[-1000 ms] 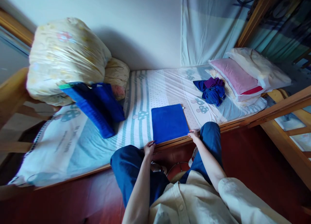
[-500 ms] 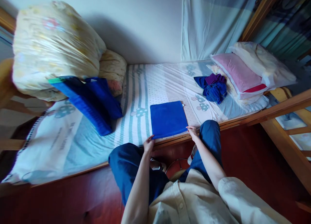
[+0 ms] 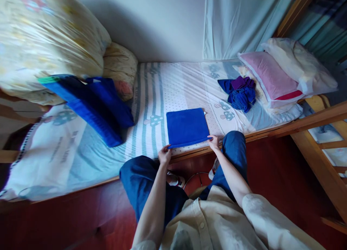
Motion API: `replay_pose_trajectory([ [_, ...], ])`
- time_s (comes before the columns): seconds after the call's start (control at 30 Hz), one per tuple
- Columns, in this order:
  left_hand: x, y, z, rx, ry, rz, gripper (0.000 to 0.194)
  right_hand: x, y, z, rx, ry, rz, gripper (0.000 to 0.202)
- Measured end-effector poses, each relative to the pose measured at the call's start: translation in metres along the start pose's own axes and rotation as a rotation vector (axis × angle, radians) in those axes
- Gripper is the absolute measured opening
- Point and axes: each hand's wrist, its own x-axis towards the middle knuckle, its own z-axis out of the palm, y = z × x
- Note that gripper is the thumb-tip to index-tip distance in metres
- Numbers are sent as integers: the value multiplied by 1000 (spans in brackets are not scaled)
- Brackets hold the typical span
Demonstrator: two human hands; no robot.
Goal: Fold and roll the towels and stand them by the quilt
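Note:
A folded blue towel point(image 3: 188, 126) lies flat on the bed near its front edge, with a small white tag at its far right corner. My left hand point(image 3: 165, 155) pinches the near left corner between thumb and fingers. At the near right corner, my right hand point(image 3: 214, 141) grips the towel's edge the same way. More folded blue cloths point(image 3: 94, 105) lie in a stack to the left, one with a green edge. A crumpled heap of blue and purple cloth point(image 3: 242, 93) rests to the right.
The bed point(image 3: 146, 109) has a patterned sheet and a wooden front rail. A large floral bundle point(image 3: 62, 44) and a pillow point(image 3: 120, 69) stand at the left. Bagged pink bedding point(image 3: 271, 74) sits at the right end. A pale curtain point(image 3: 233, 26) hangs behind.
The view has shifted slightly, so the bed sits a little higher in it. Both hands still hold the near corners of the towel, which looks much the same.

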Motion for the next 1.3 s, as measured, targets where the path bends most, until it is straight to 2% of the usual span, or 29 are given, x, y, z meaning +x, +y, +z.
replay_pose_trajectory([
  [0.13,3,0,1,31,31,-31,34,4,0,1,-48,41,-46,20],
  [0.23,4,3,0,59,113,30,24,7,0,2,-68,104,-121,13],
  [0.3,3,6,0,50,140,84,18,10,1,4,-25,91,-153,11],
  [0.47,-1,12,3,-96,26,122,16,11,4,12,159,-4,-140,9],
  [0.63,-3,15,6,-235,-52,81,18,9,4,12,184,-18,-62,10],
  [0.9,-5,15,-3,137,36,120,12,2,-2,2,37,53,-66,16],
  [1.07,-10,13,-3,176,98,67,11,-2,-2,2,4,23,-50,16],
  [1.3,-11,10,-2,200,104,11,12,-3,4,0,-113,12,-36,18],
])
